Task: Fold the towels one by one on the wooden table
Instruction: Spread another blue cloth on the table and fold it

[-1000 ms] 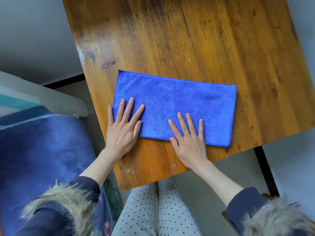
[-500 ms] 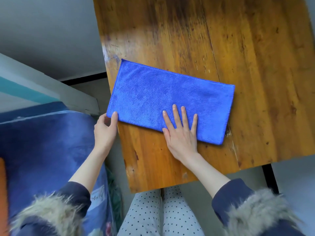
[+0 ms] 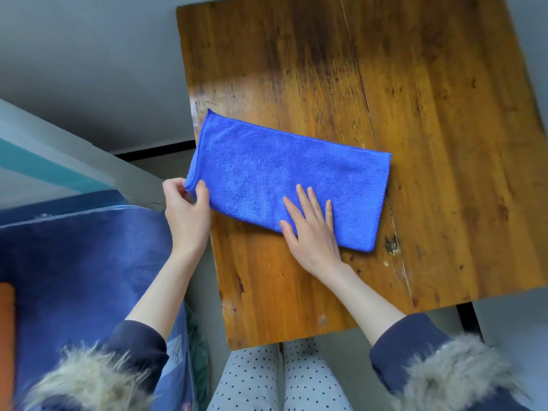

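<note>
One blue towel (image 3: 284,185), folded into a long rectangle, lies on the worn wooden table (image 3: 415,114). The left hand (image 3: 186,209) pinches its overhanging corner; the right hand (image 3: 311,229) presses flat, fingers spread

Bare wooden table (image 3: 430,143) beyond the towel (image 3: 281,179).
</note>
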Demonstrator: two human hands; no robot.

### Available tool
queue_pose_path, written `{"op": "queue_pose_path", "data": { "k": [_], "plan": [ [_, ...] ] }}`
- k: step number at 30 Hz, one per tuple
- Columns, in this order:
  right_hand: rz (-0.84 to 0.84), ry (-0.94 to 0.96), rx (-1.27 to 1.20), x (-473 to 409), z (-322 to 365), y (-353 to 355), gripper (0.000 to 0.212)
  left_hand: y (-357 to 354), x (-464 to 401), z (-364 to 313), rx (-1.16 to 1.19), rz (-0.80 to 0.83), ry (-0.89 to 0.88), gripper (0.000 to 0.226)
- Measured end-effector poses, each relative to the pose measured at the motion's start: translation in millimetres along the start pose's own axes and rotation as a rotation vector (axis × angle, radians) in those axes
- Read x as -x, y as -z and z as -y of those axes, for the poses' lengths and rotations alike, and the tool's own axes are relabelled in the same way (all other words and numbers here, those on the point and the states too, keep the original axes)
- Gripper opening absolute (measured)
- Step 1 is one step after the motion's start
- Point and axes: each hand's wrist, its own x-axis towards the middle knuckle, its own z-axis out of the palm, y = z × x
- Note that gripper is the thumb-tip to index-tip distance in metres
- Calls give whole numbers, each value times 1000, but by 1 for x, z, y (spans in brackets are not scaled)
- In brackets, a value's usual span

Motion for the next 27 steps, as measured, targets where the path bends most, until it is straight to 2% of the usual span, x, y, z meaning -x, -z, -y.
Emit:
{"op": "queue_pose_path", "data": {
  "k": [2,5,8,10,12,16,21,27],
  "plan": [
    [-93,-71,-280,7,-6,14,40,-7,11,-22,15,43,-122,14],
    [-204,-340,-643,19,-25,42,28,-24,30,-52,48,180,-270,11],
    [-222,-693,-1134,31,-54,70,21,-48,56,-71,50,347,-487,12],
    [-219,-799,-1404,37,-74,81,22,-68,77,-72,-51,427,-660,12],
    [-194,-810,-1439,41,-90,86,27,-89,95,-65,-207,527,-749,13],
    [-130,-798,-1376,31,-95,86,29,-108,109,-47,-388,659,-792,10],
    [-81,-731,-1217,-4,-84,88,19,-112,110,-40,-457,631,-882,20],
    [-83,-728,-979,-34,-86,89,17,-114,114,-42,-465,629,-904,20]
  ]
}}
